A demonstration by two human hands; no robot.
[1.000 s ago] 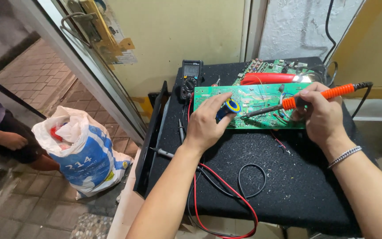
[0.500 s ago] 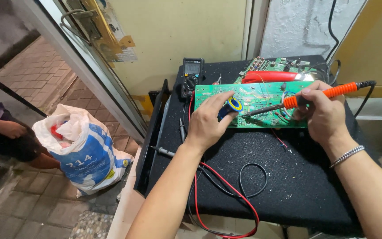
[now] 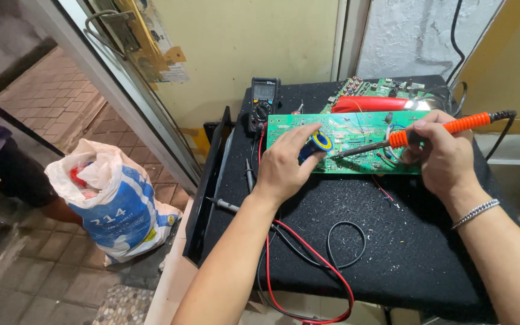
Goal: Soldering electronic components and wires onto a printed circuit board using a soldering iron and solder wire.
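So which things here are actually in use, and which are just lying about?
In use:
- left hand holding a small blue spool
- right hand holding an orange-handled soldering iron
- green circuit board under the iron's tip

Lying about:
- multimeter with red and black leads
- second board behind
- white and blue sack on the floor

The left hand (image 3: 284, 165) covered most of the blue solder spool (image 3: 315, 144); the right hand (image 3: 443, 153) hid the middle of the soldering iron (image 3: 434, 127). Board (image 3: 356, 129) components were too small to tell, and the bystander (image 3: 1, 162) was cut off at the left edge
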